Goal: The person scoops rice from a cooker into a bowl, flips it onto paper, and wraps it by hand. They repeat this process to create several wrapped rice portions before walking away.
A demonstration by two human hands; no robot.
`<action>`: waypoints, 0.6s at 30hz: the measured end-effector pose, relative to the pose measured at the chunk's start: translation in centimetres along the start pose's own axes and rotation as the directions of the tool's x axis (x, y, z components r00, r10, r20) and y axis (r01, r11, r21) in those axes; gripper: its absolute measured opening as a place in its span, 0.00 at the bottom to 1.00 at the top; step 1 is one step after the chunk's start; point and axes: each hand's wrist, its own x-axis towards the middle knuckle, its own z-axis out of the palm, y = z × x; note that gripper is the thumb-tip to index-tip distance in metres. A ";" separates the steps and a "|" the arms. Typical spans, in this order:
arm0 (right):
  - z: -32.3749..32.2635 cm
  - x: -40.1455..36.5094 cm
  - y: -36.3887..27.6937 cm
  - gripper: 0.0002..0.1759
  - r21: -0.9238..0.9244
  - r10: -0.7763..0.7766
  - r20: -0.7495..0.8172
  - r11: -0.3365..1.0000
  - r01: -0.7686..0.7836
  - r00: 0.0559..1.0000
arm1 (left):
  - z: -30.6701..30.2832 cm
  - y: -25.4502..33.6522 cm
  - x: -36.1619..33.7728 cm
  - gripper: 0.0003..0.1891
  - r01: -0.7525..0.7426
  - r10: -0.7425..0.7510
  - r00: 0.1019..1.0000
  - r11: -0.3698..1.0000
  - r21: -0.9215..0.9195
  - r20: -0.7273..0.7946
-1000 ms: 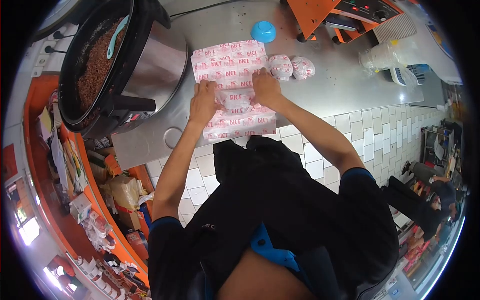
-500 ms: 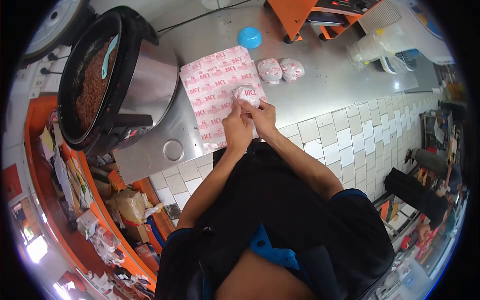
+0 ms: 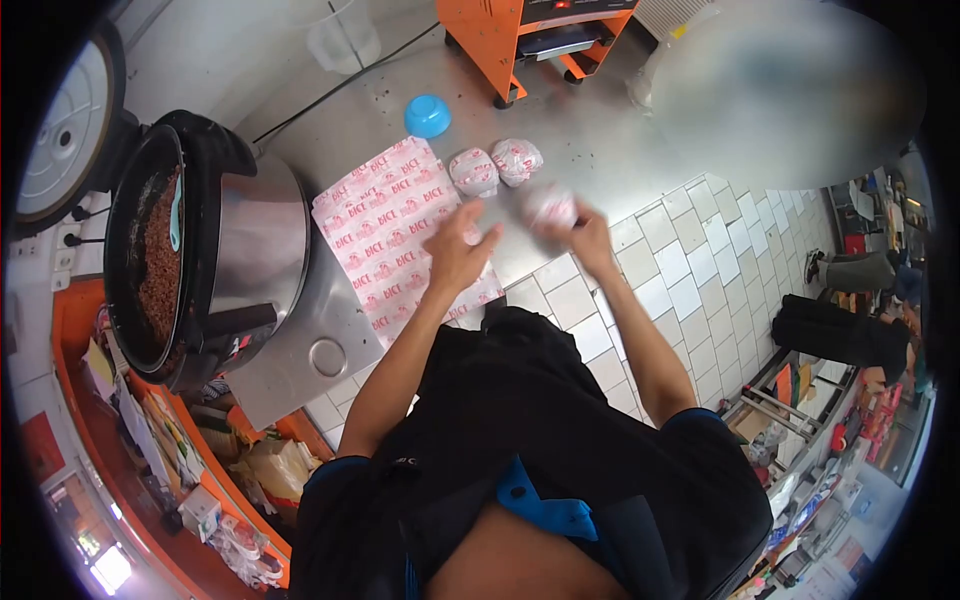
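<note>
In my right hand (image 3: 590, 240) is a paper-wrapped rice bundle (image 3: 550, 208), smeared by motion, held off the right side of the paper stack. My left hand (image 3: 462, 252) is empty, its fingers apart, over the right edge of a stack of printed wrapping paper (image 3: 385, 235). The sheets are white with red "RICE" lettering. Just beyond my hands, two more wrapped rice bundles sit side by side on the steel counter, the left one (image 3: 473, 172) and the right one (image 3: 518, 162).
A large cooker (image 3: 255, 235) stands open at left, holding brown rice (image 3: 158, 270) and a light-blue spoon (image 3: 175, 215). A blue bowl (image 3: 427, 117) sits behind the paper. An orange machine (image 3: 490, 40) is at the back. A blurred pale shape (image 3: 790, 95) covers the upper right.
My right hand has carried the wrapped bundle rightward, away from the paper. My left hand has let go of it and spread its fingers. The view has also shifted.
</note>
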 end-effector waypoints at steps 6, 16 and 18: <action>-3.9 13.0 1.3 0.34 -0.801 -0.318 -0.129 0.592 0.090 0.939 | -4.3 -2.9 -1.2 0.41 0.314 -0.195 0.949 0.675 0.667 -0.249; 17.3 22.2 -5.1 0.33 -0.781 -0.643 0.295 0.264 0.566 0.707 | -7.3 -5.8 2.1 0.42 0.364 -0.172 0.922 0.694 0.621 -0.348; 17.2 23.6 -6.2 0.36 -0.726 -0.465 0.289 0.464 0.508 0.837 | -8.7 -6.3 1.1 0.40 0.187 0.047 0.920 0.821 0.539 -0.390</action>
